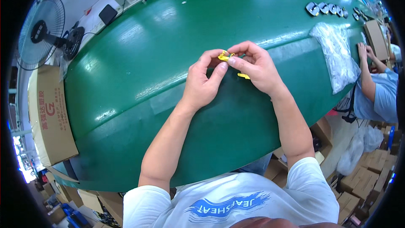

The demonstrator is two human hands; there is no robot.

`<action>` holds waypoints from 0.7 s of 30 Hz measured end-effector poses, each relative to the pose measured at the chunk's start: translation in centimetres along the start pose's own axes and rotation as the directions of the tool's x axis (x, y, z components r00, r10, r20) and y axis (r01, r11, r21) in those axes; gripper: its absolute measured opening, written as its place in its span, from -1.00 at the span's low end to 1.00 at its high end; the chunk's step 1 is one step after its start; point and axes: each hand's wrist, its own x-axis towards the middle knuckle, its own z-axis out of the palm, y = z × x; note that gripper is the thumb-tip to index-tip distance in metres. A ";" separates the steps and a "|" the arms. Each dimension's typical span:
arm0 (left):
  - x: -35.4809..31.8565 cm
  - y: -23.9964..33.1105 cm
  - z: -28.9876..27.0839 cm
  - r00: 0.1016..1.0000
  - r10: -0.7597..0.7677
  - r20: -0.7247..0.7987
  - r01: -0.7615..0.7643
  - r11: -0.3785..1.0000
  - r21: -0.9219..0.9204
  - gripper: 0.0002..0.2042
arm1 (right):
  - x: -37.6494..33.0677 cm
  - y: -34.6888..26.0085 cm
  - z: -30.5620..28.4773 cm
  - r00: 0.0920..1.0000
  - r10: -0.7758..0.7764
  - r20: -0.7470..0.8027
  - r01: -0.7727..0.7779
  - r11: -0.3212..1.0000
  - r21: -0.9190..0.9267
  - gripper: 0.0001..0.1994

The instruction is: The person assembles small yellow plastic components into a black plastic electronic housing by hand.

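Between my fingertips I hold a small yellow plastic piece [223, 57] above the green table. My left hand [203, 78] pinches it from the left, thumb and index finger closed on it. From the right, my right hand [257, 67] grips its other side, thumb and index finger pressed together. A second yellow piece [243, 76] shows just below my right palm; whether it lies on the table or sits in the curled fingers I cannot tell. The exact shape of the pinched piece is partly hidden by the fingers.
The green table [126, 143] stretches around me. A clear plastic bag [335, 55] lies to the right, near a row of several black parts [325, 8]. A co-worker [377, 88] stands at the right edge. A fan [46, 31] and a cardboard box [52, 114] stand left.
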 end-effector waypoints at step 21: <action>-0.3 -1.7 -0.6 0.996 -0.085 0.033 0.084 0.996 0.024 -0.71 | -0.2 -0.5 -0.8 0.976 -0.164 0.143 0.184 0.973 -0.141 -0.62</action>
